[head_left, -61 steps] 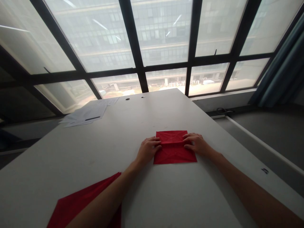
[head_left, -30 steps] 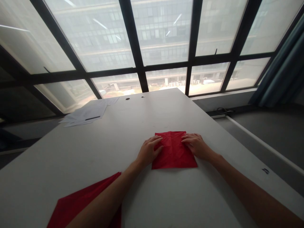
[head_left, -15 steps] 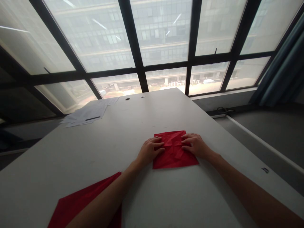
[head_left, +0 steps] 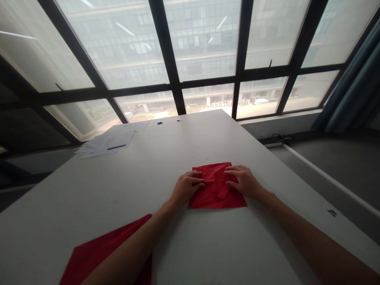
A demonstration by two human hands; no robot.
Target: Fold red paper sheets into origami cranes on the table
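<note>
A creased red sheet, thin like paper or cloth and folded into a rough square, lies on the white table. My left hand rests on its left side, fingers stretched over it and the thumb close beneath them. At the right side, my right hand touches the sheet with fingertips, thumb and fingers apart. Raised creases and a small loose flap show between the hands. A larger red folded sheet is partly hidden beneath my left forearm.
White papers with a dark pen-like stick lie at the table's far left. A round hole sits near the far edge. Large windows stand behind. A small dark mark is near the right edge.
The thumb of my left hand has drawn nearer its fingers. My right fingers have shifted slightly left, and the creases in the red sheet look different, its lower edge slightly farther away.
</note>
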